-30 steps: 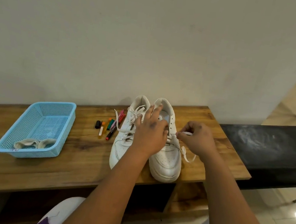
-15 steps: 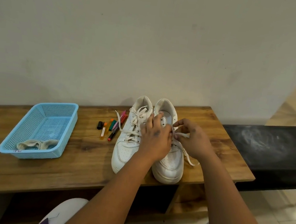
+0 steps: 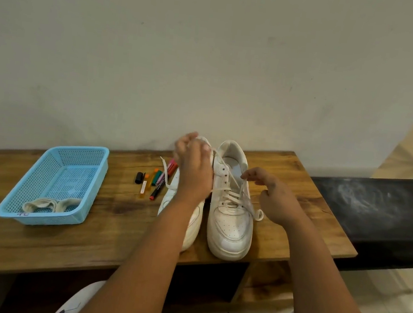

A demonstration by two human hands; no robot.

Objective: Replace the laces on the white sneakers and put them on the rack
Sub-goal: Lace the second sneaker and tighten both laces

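Two sneakers (image 3: 232, 212), perhaps five markers (image 3: 156, 181)

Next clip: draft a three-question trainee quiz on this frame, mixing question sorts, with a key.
1. True or false: the light blue plastic mesh basket on the wooden bench holds a bundle of cream laces.
2. Which white leather sneaker is only partly laced, its upper eyelets bare? A) the right-hand sneaker B) the left-hand sneaker C) neither
3. Fill in: the coloured marker pens lie between the basket and the ____.

Key
1. True.
2. A. Its lace crosses only the lower eyelets, and the left hand pulls one lace end up and across while the right hand hovers beside the shoe.
3. Sneakers.
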